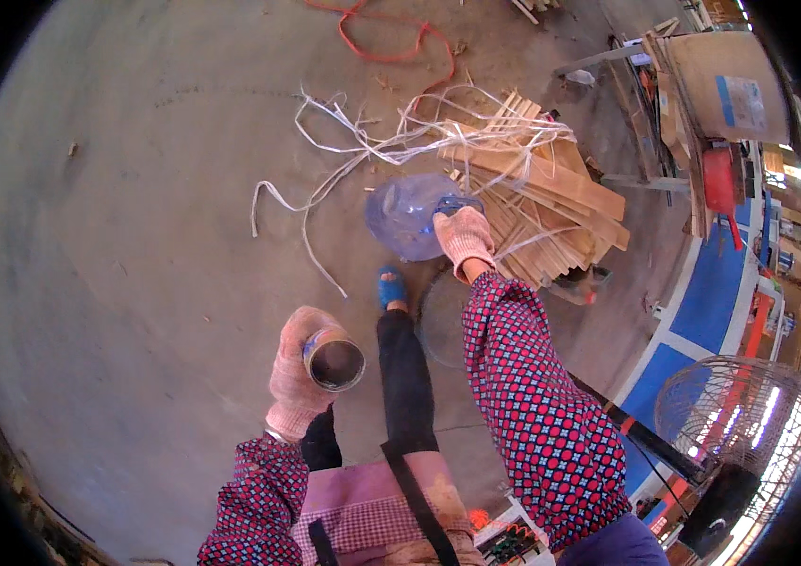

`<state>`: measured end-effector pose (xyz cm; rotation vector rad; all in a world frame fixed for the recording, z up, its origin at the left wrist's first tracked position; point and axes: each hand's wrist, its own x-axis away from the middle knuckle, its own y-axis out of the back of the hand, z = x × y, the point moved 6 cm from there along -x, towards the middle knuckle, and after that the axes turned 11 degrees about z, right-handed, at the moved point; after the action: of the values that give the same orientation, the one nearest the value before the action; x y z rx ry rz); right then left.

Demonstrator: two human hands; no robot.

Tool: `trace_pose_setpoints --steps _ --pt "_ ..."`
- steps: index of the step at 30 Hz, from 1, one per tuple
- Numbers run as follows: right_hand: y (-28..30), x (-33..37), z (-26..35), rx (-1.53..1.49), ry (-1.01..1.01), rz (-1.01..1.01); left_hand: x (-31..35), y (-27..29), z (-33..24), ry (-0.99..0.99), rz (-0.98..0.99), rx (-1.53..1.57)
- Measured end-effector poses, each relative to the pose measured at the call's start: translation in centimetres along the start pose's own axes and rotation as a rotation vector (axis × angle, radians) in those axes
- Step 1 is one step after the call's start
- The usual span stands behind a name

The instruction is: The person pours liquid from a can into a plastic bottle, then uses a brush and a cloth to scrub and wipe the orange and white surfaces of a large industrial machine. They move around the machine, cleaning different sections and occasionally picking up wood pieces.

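Observation:
A pink knitted glove covers my left hand (293,373), whose fingers wrap round an open-topped can (336,361). Its round mouth faces up and the inside looks dark. My right hand (465,238), gloved the same way, is farther forward and closed on the handle of a large clear bluish plastic jug (402,217). The jug is tilted on its side, close to the floor; I cannot tell whether it touches. Just beyond my right hand lies a pile of thin wooden slats (551,193), partly hidden by the hand and jug.
White plastic straps (363,146) trail over the slats and floor. A red cord (377,57) lies at the far side. To the right stand a large brown drum (735,85), a red object (719,179), blue panels (710,288) and a wire-caged fan (735,406). My foot wears a blue slipper (390,286).

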<state>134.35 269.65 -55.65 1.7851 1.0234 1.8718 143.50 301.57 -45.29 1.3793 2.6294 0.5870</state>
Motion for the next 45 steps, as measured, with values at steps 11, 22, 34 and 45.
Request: trace_pose_setpoints --steps 11,22,34,45 --pt "2.0 16.3 -2.0 -0.866 0.506 0.137 0.3 1.7 -5.3 -0.046 0.133 -0.168" --pt "10.7 42.4 -7.6 -0.413 0.778 -0.222 5.1 -5.1 -19.5 0.332 0.555 0.856" --pt "2.1 52.7 -22.7 -0.394 0.384 -0.38 19.4 -16.2 -36.1 -0.501 0.837 -0.759" --pt "-5.9 65.3 -41.2 -0.285 0.098 -0.369 40.5 -28.3 -46.1 -0.433 1.03 0.039"
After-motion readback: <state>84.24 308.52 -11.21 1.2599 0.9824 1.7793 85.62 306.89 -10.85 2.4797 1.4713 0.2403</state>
